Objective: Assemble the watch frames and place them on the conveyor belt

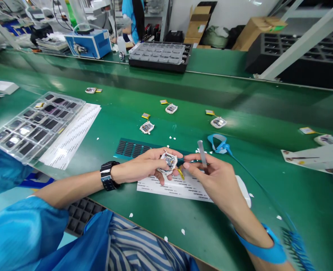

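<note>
Both hands are busy near the table's front edge. The left hand point(144, 165), black wristwatch point(109, 175) on that wrist, is closed around a small white square electronic module point(168, 162) with its circuit board showing, held just above a white printed label sheet point(180, 187) lying on the green table point(240, 113). The right hand point(214, 175) pinches a thin grey tweezer-like tool point(202, 153) that sticks up, fingertips almost touching the module; a little yellow tab point(181, 173) hangs between the hands. A blue wrist strap point(264, 250) sits on the right wrist.

Just behind the hands lies a dark strip of small black pads point(131, 148). Further back, several more white modules with yellow tabs point(147, 127) are scattered. Toward the left edge sits a clear plastic compartment tray point(36, 124) full of dark parts.
</note>
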The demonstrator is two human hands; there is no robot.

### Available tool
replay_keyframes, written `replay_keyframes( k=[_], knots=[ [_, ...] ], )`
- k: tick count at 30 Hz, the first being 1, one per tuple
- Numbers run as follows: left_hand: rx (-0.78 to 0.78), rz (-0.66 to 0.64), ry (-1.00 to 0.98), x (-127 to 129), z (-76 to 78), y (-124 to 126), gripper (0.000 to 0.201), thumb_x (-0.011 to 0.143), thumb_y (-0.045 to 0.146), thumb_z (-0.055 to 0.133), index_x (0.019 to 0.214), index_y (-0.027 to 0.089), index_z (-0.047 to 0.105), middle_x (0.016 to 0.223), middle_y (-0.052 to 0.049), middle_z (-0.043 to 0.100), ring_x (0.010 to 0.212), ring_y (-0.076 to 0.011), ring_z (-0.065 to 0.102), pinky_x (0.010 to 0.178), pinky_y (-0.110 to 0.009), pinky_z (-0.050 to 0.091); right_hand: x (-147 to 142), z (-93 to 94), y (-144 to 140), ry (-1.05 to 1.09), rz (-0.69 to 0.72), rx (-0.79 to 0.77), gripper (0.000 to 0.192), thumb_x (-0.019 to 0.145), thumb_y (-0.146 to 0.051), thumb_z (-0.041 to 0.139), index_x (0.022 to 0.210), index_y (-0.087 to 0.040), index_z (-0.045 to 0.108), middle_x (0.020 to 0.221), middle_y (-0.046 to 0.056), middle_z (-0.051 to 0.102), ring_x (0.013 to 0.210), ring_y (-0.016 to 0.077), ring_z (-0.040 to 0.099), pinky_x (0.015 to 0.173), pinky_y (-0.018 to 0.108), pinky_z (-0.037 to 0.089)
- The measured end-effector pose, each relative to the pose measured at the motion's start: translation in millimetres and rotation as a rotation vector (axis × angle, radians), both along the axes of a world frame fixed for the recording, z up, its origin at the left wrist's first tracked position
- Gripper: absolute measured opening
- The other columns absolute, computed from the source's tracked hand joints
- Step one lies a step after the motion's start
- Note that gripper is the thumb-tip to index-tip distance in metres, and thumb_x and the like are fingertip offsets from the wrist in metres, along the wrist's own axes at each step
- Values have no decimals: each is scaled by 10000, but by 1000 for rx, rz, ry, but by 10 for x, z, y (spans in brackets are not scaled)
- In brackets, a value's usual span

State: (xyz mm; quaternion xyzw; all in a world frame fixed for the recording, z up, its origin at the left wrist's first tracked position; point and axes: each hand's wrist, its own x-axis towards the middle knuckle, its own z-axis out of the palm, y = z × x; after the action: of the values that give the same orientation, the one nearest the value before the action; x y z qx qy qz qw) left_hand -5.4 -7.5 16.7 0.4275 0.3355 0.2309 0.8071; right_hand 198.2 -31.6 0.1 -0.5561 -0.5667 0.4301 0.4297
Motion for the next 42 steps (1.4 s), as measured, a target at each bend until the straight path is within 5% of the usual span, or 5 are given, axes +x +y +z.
replay_keyframes(
  k=[10, 19, 25, 34, 42],
  knots=[
    [165, -52, 125, 7, -41, -37, 300, 820, 137, 587, 1093, 171, 470, 840, -30, 715, 570, -64, 529, 504, -192, 380, -53, 94, -90, -247, -12, 397, 120, 883, -327, 683, 890, -266, 787, 886, 47, 754, 795, 215, 696, 666, 339, 552],
    [636, -12, 453, 25, -63, -222, 342, 889, 202, 511, 1230, 192, 537, 706, 50, 620, 544, -81, 421, 517, -218, 281, -199, 110, -164, -85, 58, 108, 216, 860, -372, 673, 854, -188, 787, 653, 17, 733, 522, 161, 640, 491, 263, 504],
    [634, 81, 459, 62, -77, -259, 327, 875, 224, 539, 1200, 189, 536, 664, 67, 589, 543, -82, 402, 521, -212, 294, -197, 79, -179, -107, 33, 107, 113, 790, -280, 721, 837, -204, 791, 773, 36, 793, 619, 205, 737, 583, 301, 596],
    [642, 108, 455, 73, -129, -253, 356, 839, 152, 526, 1191, 202, 523, 659, 76, 607, 540, -78, 436, 550, -208, 326, -202, 66, -231, -457, 53, 689, 139, 872, -85, 647, 883, -196, 729, 826, 31, 781, 649, 143, 706, 587, 237, 559],
    [572, 35, 455, 74, -124, -276, 314, 850, 200, 548, 1162, 189, 519, 697, 46, 604, 560, -91, 445, 509, -214, 285, -229, 50, -180, -243, 25, 489, 146, 834, -105, 635, 749, -206, 698, 661, -20, 692, 509, 104, 552, 458, 224, 412]
  ],
)
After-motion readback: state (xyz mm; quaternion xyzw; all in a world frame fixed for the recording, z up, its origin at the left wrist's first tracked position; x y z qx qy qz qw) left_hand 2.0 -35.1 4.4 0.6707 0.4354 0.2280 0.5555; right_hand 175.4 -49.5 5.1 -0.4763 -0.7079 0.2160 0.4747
